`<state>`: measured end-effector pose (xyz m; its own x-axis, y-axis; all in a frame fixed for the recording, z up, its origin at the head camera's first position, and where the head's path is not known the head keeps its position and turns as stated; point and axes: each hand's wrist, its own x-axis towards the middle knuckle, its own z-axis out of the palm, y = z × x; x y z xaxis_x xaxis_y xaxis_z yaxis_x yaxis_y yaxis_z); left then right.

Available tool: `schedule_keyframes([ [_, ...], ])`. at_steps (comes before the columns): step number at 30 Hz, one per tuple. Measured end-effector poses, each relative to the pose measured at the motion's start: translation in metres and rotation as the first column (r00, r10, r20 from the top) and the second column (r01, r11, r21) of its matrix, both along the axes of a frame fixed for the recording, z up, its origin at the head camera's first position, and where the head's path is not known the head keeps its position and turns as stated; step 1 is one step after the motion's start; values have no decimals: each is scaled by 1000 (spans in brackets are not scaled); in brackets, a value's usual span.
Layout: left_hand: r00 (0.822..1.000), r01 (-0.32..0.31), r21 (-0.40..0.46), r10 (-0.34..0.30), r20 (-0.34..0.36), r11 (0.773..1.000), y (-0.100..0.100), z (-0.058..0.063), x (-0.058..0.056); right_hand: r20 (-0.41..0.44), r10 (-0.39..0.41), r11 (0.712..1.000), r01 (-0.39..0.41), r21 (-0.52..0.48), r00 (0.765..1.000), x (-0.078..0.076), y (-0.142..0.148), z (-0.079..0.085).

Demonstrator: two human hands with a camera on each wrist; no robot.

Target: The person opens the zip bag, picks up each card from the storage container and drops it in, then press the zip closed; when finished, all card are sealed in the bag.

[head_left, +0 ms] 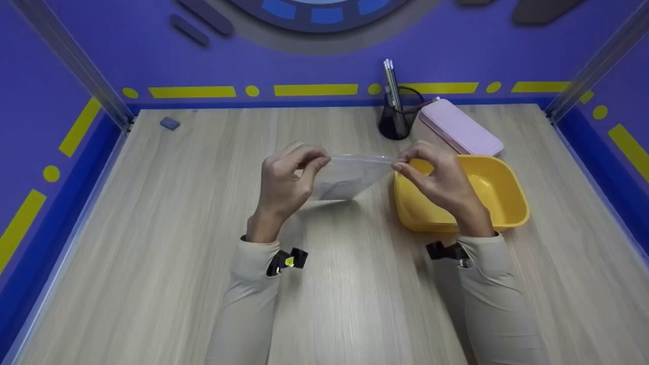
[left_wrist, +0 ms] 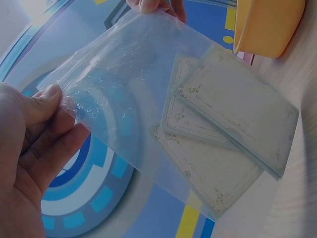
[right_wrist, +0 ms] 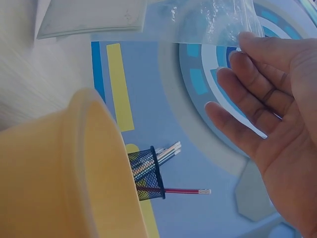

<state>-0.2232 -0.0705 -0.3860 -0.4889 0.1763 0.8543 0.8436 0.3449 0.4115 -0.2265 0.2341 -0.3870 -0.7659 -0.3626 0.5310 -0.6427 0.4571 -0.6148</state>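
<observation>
A clear zip bag hangs between both hands, its zip edge stretched taut at the top. My left hand pinches one top corner between thumb and fingers. At the opposite corner, my right hand pinches the bag with thumb and forefinger, its other fingers loosely extended in the right wrist view. Through the plastic, the left wrist view shows several pale cards with ornate printed borders, fanned and overlapping near the bag's bottom. Under the right hand and wrist stands a yellow plastic basin, partly covered by them.
Behind the basin lies a pink case. A black mesh cup with several pencils stands beside it, near the back wall. A small blue eraser sits at the far left corner of the wooden table.
</observation>
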Motion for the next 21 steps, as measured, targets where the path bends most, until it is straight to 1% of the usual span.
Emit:
schedule_keyframes([
  [9,1000,11,19,-11,2,1000,-2,-1,-2,-3,-17,1000,17,-13,1000,1,0,2],
  [17,1000,-3,17,3,6,1000,-2,-1,-1,3,4,1000,-4,-24,1000,3,0,5],
  [21,1000,4,24,-4,14,1000,-3,-1,-1,20,9,1000,-8,-28,1000,3,1,5],
])
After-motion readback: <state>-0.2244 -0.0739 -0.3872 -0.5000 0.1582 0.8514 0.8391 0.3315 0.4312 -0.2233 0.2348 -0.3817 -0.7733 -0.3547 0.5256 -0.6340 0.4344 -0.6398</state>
